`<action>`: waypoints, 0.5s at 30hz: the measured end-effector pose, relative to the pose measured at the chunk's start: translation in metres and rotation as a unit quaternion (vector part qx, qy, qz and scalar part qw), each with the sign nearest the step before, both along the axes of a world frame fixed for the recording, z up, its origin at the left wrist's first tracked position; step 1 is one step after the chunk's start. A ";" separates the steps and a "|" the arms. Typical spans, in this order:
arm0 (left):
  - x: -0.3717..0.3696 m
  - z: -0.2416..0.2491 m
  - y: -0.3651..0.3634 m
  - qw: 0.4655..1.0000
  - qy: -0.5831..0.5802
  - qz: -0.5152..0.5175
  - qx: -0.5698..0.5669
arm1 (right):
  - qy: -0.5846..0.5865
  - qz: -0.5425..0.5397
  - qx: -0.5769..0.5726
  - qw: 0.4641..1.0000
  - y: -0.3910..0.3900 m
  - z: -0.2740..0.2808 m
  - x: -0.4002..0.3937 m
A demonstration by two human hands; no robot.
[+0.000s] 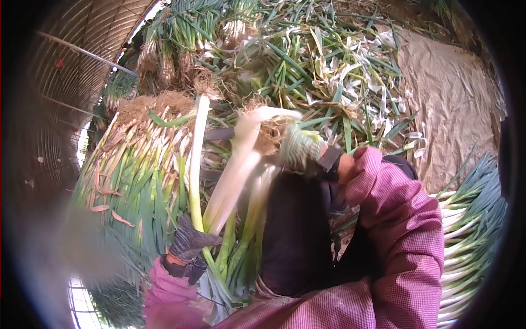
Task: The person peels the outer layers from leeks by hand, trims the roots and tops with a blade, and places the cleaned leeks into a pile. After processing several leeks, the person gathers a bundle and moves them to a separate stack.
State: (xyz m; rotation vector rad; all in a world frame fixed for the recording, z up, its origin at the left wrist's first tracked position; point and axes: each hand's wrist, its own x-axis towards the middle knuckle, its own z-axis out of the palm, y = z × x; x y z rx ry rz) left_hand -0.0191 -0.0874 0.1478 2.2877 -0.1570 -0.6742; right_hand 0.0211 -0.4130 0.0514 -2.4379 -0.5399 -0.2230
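My left hand (193,241), in a dark grey glove, is closed round the lower green part of a long green onion (198,153). Its white stem stands nearly upright, with brown roots at the top. Beside it, thick pale stalks (227,192) slant up past my knee, and a blurred whitish strip (271,113) bends off their upper end toward the right. My right hand (302,149), in a pale green striped glove, is curled near that strip and the roots. Motion blurs its fingers, so what they grip cannot be made out.
A large bundle of green onions (142,159) lies at left, roots upward. More bundles (181,33) stand at the back. Peeled leaves and skins (334,71) form a heap ahead, beside a brown sheet (446,93). White-stemmed green onions (463,236) are stacked at right.
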 end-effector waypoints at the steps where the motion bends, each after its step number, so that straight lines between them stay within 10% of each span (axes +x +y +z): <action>1: 0.000 -0.007 0.008 0.999 -0.039 -0.014 0.023 | -0.015 -0.020 -0.040 0.999 -0.003 -0.002 0.005; 5: -0.011 -0.020 0.005 0.991 0.027 0.039 0.128 | 0.065 -0.168 -0.045 0.983 -0.065 -0.011 0.025; 9: -0.081 -0.004 -0.047 0.967 -0.001 -0.157 0.199 | 0.056 -0.475 0.049 0.877 -0.202 -0.083 0.032; 11: -0.103 -0.006 -0.067 0.975 -0.042 -0.160 0.151 | -0.025 -0.503 0.248 0.828 -0.277 -0.125 0.020; 15: -0.104 -0.009 -0.084 0.986 0.034 -0.061 0.152 | 0.107 -0.388 0.110 0.909 -0.243 -0.084 -0.042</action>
